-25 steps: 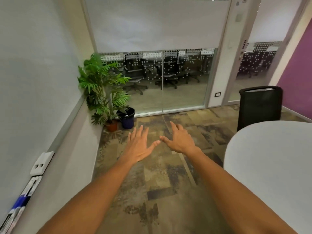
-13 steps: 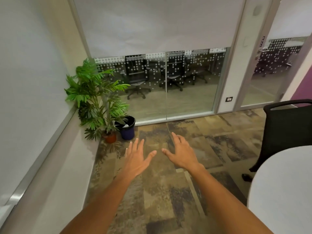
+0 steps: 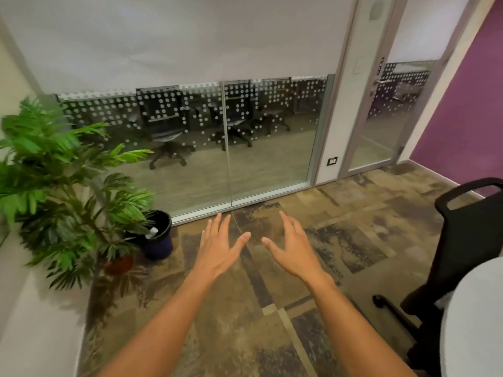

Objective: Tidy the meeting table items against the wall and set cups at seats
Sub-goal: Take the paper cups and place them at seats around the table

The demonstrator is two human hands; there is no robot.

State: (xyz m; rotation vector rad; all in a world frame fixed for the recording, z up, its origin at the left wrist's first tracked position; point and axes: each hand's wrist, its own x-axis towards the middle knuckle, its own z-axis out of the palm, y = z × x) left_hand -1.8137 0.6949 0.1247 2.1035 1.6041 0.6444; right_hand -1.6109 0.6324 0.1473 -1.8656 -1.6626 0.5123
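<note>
- Far left: one potted plant [image 3: 68, 186] in the floor's back-left corner, one dark bin [image 3: 159, 235] just beside it against the glass wall [image 3: 228, 148].
- Left of centre: left hand [image 3: 217, 247] held out over the carpet [image 3: 353, 240], palm down, fingers straight and spread, holding nothing.
- Just right of it: right hand [image 3: 295, 250], likewise palm down, fingers loosely spread with a slight curl, holding nothing; thumbs near each other, not touching.
- Right edge: one black chair [image 3: 468, 240] pushed against the table [image 3: 473, 322], of which only a rounded pale edge shows at the bottom-right corner.
- Cups and other table items: none in view; count of each cannot be told.
- Key relation, as a judgement: table lies to the right and behind the reach of both hands, so the right hand is nearer; a turn rightward looks needed before anything can be gripped.
- Counted: two hands, one plant, one bin, one chair, one table.
</note>
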